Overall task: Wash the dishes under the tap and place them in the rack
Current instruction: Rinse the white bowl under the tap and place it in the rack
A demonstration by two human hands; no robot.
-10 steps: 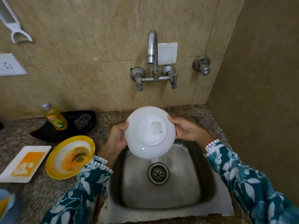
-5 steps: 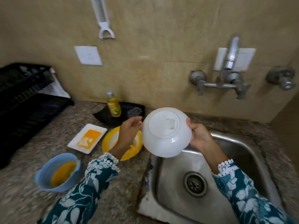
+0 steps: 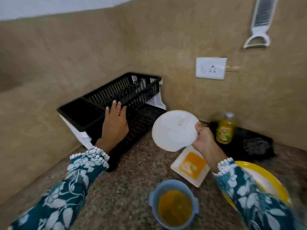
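White and held bottom-up, the bowl (image 3: 174, 130) hangs in the air above the bench (image 3: 126, 188), between the rack (image 3: 116, 97) and the soap bottle (image 3: 225, 130). The right hand (image 3: 203, 138) pinches it at the rim, thumb on the outer wall and fingers tucked behind, so the grip is closed on the bowl's edge. Carrying it upside down probably lets any water run off, and it already suits the way a bowl would sit to drain.

The left hand (image 3: 114, 123) reaches ahead with fingers straight and spread, its fingertips at the near wall of the black rack. Whether they press on the plastic or are just short of it cannot be told through the blur. That grip is wide and holds nothing; a fair guess is that it means to steady the light rack while the bowl goes in. The rack stands against the wall in the corner, well apart from the bowl, and looks tilted, with something white under its left end.

Three dirty pieces wait on the bench nearer the person: a blue bowl (image 3: 173, 203) with yellow residue inside, a white square plate (image 3: 191, 165) smeared orange just under the held bowl, and a yellow plate (image 3: 265, 181) partly hidden by the right sleeve. They lie together, seemingly queued for washing. A black tray (image 3: 249, 143) against the wall carries the soap bottle and a dark scrubber (image 3: 255, 145). By this reading the task is early: one piece on its way to the rack, three unwashed.
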